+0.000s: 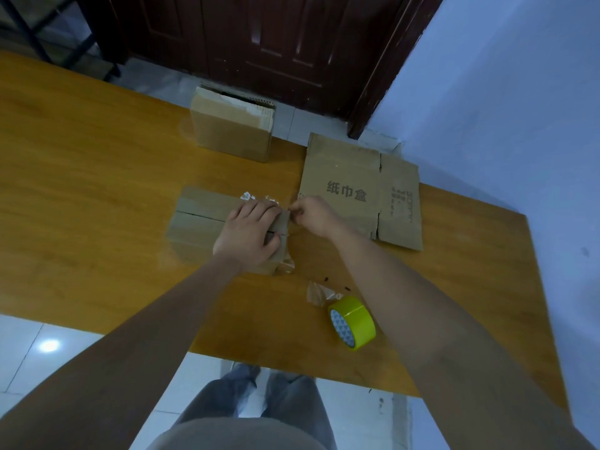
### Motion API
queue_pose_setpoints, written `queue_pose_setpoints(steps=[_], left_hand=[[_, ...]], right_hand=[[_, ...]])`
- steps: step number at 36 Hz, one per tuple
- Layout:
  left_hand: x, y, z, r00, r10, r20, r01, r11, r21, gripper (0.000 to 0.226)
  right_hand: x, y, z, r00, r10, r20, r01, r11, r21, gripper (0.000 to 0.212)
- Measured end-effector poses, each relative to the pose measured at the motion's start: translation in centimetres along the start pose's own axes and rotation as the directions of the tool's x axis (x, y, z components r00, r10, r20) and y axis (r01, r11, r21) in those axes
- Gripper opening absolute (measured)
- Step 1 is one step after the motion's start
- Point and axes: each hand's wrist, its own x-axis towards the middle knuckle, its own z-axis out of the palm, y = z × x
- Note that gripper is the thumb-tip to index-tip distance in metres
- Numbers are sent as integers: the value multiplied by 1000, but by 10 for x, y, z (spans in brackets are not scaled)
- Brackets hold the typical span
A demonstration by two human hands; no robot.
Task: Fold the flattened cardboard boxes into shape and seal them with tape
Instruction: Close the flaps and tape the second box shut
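Left hand (pixel 248 235) presses flat on box (pixel 194 222); right hand (pixel 313 216) pinches tape (pixel 285 211) at its right edge. Risk: tape wrinkling or self-sticking, flaps springing open.

The flattened cardboard box (pixel 360 190) lying on the table carries three large dark printed characters, 纸巾盒, on its wide panel. On the narrower panel to the right of these runs a column of smaller dark print, turned sideways; it is too blurred to read, though it may include digits. No other lettering shows anywhere.
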Motion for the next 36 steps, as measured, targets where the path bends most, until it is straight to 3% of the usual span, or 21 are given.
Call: queue_pose_setpoints(steps=[12,23,29,36], left_hand=[[0,2,-2,1000,-12,7,12,1000,2,60],[0,3,-4,1000,-11,9,11,1000,11,59],[1,1,-2,1000,-11,4,11,1000,14,58],[-1,5,-1,1000,-16,22,15,1000,26,61]], right_hand=[[-21,0,34,942,207,-263,-102,927,362,18],[-31,-13,54,892,215,-397,-97,950,297,21],[-39,-20,51,929,230,-291,-109,919,378,22],[-43,-8,43,959,282,42,-264,820,508,42]])
